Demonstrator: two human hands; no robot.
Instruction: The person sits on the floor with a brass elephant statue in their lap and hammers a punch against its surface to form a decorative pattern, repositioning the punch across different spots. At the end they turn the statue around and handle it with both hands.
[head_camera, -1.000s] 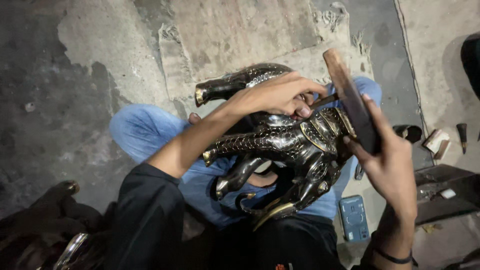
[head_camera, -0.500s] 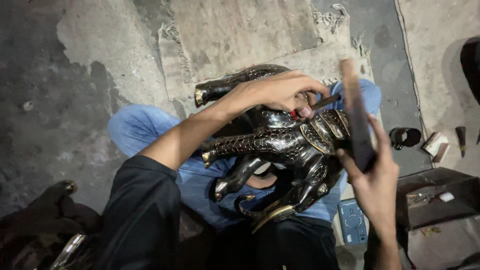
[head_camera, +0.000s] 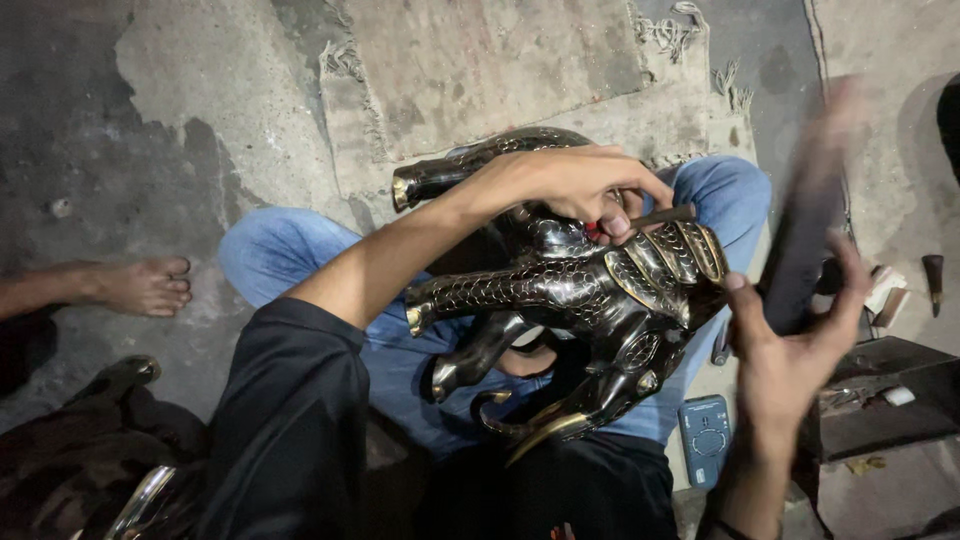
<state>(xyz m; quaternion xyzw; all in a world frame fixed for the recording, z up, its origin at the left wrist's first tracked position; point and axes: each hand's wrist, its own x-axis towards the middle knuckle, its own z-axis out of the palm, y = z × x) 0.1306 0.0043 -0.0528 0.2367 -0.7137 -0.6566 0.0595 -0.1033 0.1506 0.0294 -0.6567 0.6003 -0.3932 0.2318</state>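
Note:
A dark metal elephant figure (head_camera: 590, 290) with engraved scale patterns and brass-coloured edges lies across my lap, legs pointing left. My left hand (head_camera: 570, 185) reaches over it and pinches a small thin chisel (head_camera: 665, 215) against the figure's upper side. To the right of the elephant, my right hand (head_camera: 790, 350) grips the lower end of a long flat dark bar (head_camera: 815, 200). The bar is raised and blurred with motion, apart from the chisel.
My blue-jeaned legs (head_camera: 290, 260) are crossed on a worn rug (head_camera: 480, 70) over concrete. Another person's bare foot (head_camera: 140, 285) rests at the left. A small blue device (head_camera: 705, 435), a dark tray (head_camera: 880, 400) and a wooden-handled tool (head_camera: 933, 280) lie at the right.
My right hand has swung the flat bar away from the chisel, out to the right and upward. My left hand still keeps the chisel on the elephant.

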